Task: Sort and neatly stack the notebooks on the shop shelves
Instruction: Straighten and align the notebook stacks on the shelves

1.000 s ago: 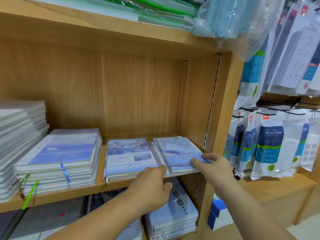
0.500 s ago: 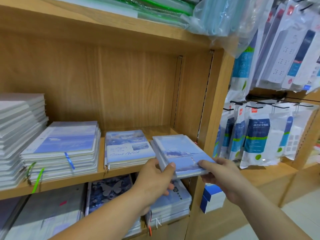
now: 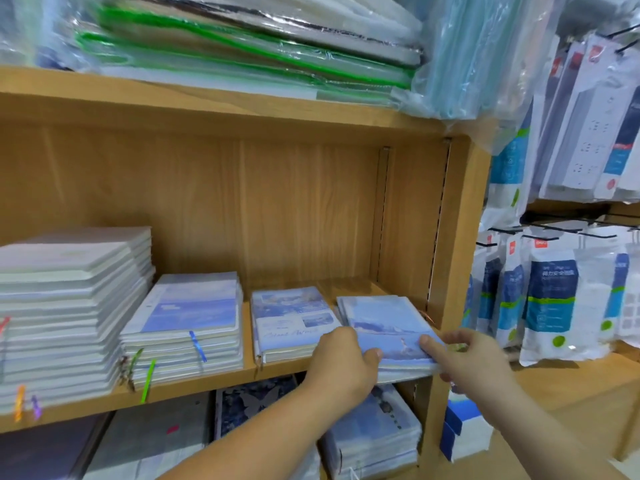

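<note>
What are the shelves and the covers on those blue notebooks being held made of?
The shelf looks like light wood or wood-look laminate: grain lines, matte. The blue notebooks held by both hands seem to be paper in clear glossy plastic sleeves, since the covers catch the light; I can't be certain.

Both forearms are showing bare with no sleeves reaching the wrists, and the left hand (image 3: 341, 362) and right hand (image 3: 465, 358) are wearing no gloves, rings or watch.

A light wooden shelving unit (image 3: 453, 237) with a panelled back fills the scene; right of it, packaged goods (image 3: 550, 299) hang on black hooks (image 3: 568, 230).
</note>
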`<action>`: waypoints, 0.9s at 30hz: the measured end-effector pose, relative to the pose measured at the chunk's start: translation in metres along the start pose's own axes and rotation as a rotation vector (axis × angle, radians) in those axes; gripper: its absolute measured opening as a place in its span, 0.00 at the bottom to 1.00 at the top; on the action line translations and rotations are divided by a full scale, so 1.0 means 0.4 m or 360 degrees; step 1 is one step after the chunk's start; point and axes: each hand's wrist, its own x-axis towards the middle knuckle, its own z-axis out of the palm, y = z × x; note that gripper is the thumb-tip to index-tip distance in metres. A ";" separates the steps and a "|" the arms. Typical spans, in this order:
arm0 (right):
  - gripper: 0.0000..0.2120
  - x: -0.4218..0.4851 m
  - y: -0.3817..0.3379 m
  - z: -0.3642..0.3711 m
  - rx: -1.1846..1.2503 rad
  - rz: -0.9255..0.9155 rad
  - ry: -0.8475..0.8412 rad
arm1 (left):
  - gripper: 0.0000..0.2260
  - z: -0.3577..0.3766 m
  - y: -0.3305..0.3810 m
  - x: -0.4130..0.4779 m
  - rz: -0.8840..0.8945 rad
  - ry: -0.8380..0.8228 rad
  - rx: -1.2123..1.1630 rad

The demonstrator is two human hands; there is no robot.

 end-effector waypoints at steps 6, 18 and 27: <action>0.30 -0.048 0.016 -0.037 -0.0462 -0.0821 -0.0113 | 0.03 -0.027 0.054 0.037 -0.0618 -0.0151 -0.1297; 0.15 -0.049 -0.159 0.147 -0.0912 -0.1143 0.0137 | 0.12 -0.189 -0.101 0.001 -0.0245 0.0281 -0.0933; 0.20 0.021 -0.159 0.205 -0.0766 -0.0930 -0.0479 | 0.21 -0.248 -0.215 -0.038 -0.0057 0.0136 0.0598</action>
